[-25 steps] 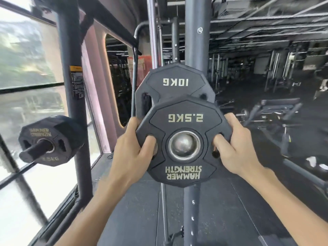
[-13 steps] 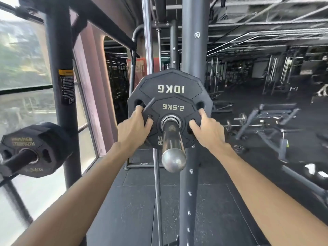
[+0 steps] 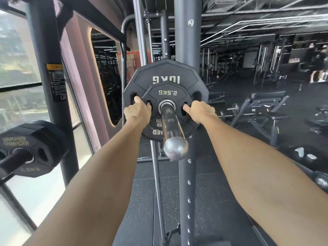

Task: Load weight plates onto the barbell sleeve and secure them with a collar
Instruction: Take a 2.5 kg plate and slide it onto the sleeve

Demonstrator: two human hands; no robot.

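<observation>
A steel barbell sleeve (image 3: 171, 129) points toward me at centre. On it sits a black 10KG plate (image 3: 166, 73) and, flat against its front, a smaller black 2.5KG plate (image 3: 167, 93). My left hand (image 3: 137, 110) grips the small plate's left side, thumb in its slot and fingers curled round the rim. My right hand (image 3: 199, 110) grips the right side, thumb at the right slot. No collar is in sight.
A dark rack upright (image 3: 186, 50) stands right behind the plates. At lower left a storage peg (image 3: 10, 161) carries another 2.5KG plate (image 3: 38, 148) beside a second post (image 3: 48, 68) and windows. A bench (image 3: 262, 103) and other gym machines fill the right.
Both hands have pushed the 2.5KG plate along the sleeve, from its tip to against the 10KG plate. More bare sleeve now shows in front of the plates.
</observation>
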